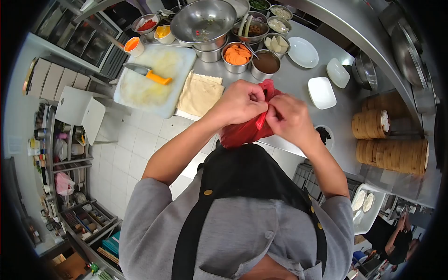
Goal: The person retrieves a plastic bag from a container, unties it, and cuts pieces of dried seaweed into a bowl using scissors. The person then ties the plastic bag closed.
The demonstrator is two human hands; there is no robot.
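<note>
Both hands hold a red plastic bag [240, 134] at the steel counter's front edge, close to the black apron. My left hand [242, 101] pinches the bag's top edge, fingers curled. Facing it, my right hand [291, 116] grips the red plastic with thumb and fingertips. Between the hands the plastic is gathered, and what the bag contains is hidden. Just beyond stand a pot of sliced carrots [237, 55] and a pot of brown sauce [266, 64]. A folded beige cloth [200, 93] lies left of my left hand.
A cutting board [140, 95] with an orange-handled knife [158, 78] lies at left. A large steel bowl [203, 23] stands at the back. White dishes [322, 92] sit on the right, near bamboo steamers [389, 156]. Another person [396, 238] is at lower right.
</note>
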